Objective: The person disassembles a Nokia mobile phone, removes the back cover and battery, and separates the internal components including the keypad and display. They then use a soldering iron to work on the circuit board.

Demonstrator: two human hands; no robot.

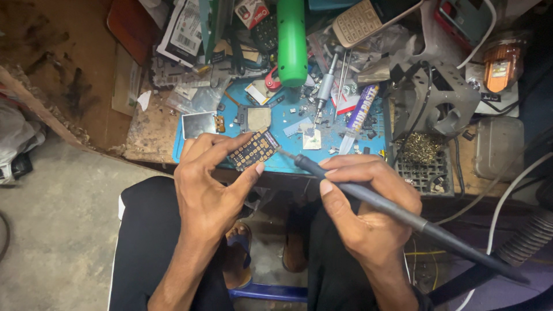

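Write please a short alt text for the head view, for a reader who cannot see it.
A person's left hand holds a small dark circuit board with gold contacts, while the right hand touches the tip of a dark soldering iron to its edge. Beyond lies a cluttered blue work mat with a green cylinder, an old keypad phone and small parts.

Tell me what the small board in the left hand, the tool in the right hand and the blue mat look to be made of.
Keypad circuit board: rigid dark laminate with shiny gold-coloured metal pads in rows. Soldering iron: matte dark grey handle, probably plastic or rubber, with a thin metal tip. Blue work mat: dull, soft-looking, likely silicone or rubber, stained and littered with parts.
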